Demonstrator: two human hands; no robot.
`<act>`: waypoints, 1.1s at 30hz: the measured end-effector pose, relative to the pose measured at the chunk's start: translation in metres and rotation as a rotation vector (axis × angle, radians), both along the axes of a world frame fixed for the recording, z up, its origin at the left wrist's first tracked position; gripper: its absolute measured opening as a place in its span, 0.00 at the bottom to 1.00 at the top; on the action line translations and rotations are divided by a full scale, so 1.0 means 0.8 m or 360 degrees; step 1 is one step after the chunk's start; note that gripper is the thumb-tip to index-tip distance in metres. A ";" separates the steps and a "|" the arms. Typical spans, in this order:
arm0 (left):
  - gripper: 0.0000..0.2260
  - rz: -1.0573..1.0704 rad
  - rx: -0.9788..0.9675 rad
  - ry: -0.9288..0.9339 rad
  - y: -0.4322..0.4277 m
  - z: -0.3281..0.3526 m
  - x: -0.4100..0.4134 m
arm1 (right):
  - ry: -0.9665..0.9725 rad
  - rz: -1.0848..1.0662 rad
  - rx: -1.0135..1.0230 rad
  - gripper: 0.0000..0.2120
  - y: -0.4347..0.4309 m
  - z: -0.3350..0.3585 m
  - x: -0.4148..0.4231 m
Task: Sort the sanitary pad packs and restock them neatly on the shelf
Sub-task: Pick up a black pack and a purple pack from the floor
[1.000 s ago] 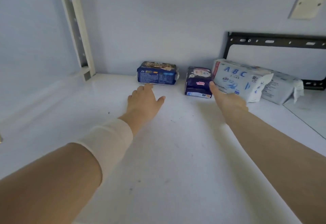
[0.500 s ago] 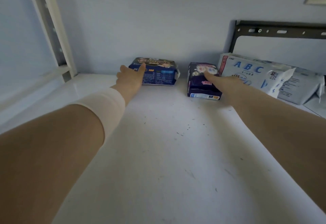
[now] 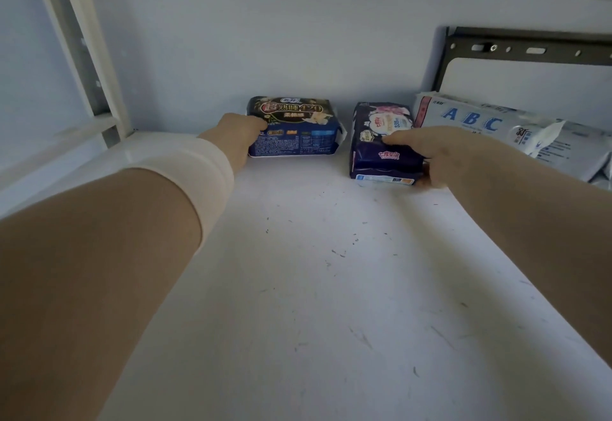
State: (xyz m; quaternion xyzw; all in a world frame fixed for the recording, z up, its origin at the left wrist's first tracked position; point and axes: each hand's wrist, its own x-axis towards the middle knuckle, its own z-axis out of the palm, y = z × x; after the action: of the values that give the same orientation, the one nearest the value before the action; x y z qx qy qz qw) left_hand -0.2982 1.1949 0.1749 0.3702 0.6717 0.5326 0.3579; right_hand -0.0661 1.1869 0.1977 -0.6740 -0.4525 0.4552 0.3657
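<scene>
So the dark blue pack [image 3: 293, 127] is sitting at the back of the shelf [image 3: 314, 288] around 12 o'clock. The purple pack [image 3: 381, 142] is lying just beside it at 1 o'clock, with a gap between them. The left hand [image 3: 240, 132] is curling round the blue one's left end. The right hand [image 3: 433, 155] is pinching the purple one's right side, finger on top, thumb at the front corner. They're looking light, squishy and a bit slick in that wrap, so I'm guessing gripping across the ends beats tugging the loose seams. A white ABC pack [image 3: 470, 119] is lying at 2 o'clock, a black bracket [image 3: 530, 49] on the wall behind it.
</scene>
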 end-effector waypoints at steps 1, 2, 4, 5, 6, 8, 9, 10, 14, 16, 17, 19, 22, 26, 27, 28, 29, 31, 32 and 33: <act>0.04 -0.0022 -0.0006 -0.0040 -0.003 0.003 0.002 | 0.0022 0.0008 0.0001 0.23 0.000 0.000 0.000; 0.09 -0.0048 -0.0006 -0.0083 -0.003 0.004 0.002 | 0.0047 0.0018 0.0005 0.24 0.000 0.001 0.001; 0.18 -0.0091 -0.0003 -0.0129 -0.006 0.004 0.004 | 0.0071 0.0039 0.0006 0.28 0.000 0.002 0.002; 0.20 -0.0110 -0.0008 -0.0147 -0.006 0.003 0.004 | 0.0078 0.0054 0.0009 0.30 0.000 0.002 0.003; 0.21 -0.0135 0.0000 -0.0176 -0.007 0.001 0.004 | 0.0086 0.0066 0.0021 0.32 0.000 0.002 0.004; 0.21 -0.0184 0.0062 -0.0283 -0.010 0.002 0.004 | 0.0097 0.0079 0.0043 0.31 -0.001 0.001 0.005; 0.21 -0.0215 0.0095 -0.0338 -0.012 0.002 0.004 | 0.0108 0.0092 0.0050 0.31 -0.001 0.000 0.005; 0.20 -0.0250 0.0122 -0.0380 -0.015 0.002 0.005 | 0.0123 0.0103 0.0053 0.31 -0.003 0.000 0.006; 0.17 -0.0373 0.0179 -0.0437 -0.028 0.004 0.016 | 0.0182 0.0167 0.0029 0.30 -0.008 -0.001 0.010; 0.23 -0.0373 0.0227 -0.0477 -0.030 0.001 0.020 | 0.0278 0.0179 0.0033 0.26 -0.013 0.000 0.010; 0.29 -0.0360 0.0255 -0.0500 -0.030 0.000 0.023 | 0.0327 0.0183 0.0038 0.26 -0.014 -0.002 0.012; 0.40 -0.0335 0.0300 -0.0529 -0.029 -0.003 0.028 | 0.0439 0.0184 0.0064 0.27 -0.017 -0.004 0.011; 0.38 -0.0307 0.0378 -0.0578 -0.031 -0.003 0.036 | 0.0609 0.0161 0.0122 0.22 -0.020 -0.005 0.007; 0.28 -0.0249 0.0363 -0.0534 -0.034 -0.007 0.044 | 0.0628 0.0062 0.0195 0.14 -0.022 0.001 0.002; 0.27 -0.0232 0.0364 -0.0522 -0.035 -0.009 0.047 | 0.0594 0.0031 0.0215 0.15 -0.022 0.001 0.003; 0.26 -0.0212 0.0369 -0.0514 -0.037 -0.010 0.049 | 0.0582 0.0006 0.0219 0.19 -0.021 0.000 0.004; 0.27 -0.0190 0.0379 -0.0507 -0.038 -0.011 0.052 | 0.0578 -0.0010 0.0209 0.21 -0.022 0.000 0.005; 0.27 -0.0164 0.0397 -0.0527 -0.041 -0.012 0.055 | 0.0589 -0.0004 0.0171 0.24 -0.028 0.002 0.009; 0.27 -0.0160 0.0403 -0.0546 -0.044 -0.012 0.056 | 0.0623 0.0004 0.0151 0.24 -0.031 0.003 0.012; 0.28 -0.0160 0.0407 -0.0560 -0.047 -0.012 0.056 | 0.0659 0.0009 0.0128 0.25 -0.036 0.003 0.014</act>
State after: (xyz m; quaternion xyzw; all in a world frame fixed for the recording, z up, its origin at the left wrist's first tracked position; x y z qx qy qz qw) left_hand -0.2532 1.1577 0.1655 0.3469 0.5066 0.6512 0.4460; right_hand -0.0553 1.1584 0.2002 -0.5497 -0.3874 0.5666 0.4761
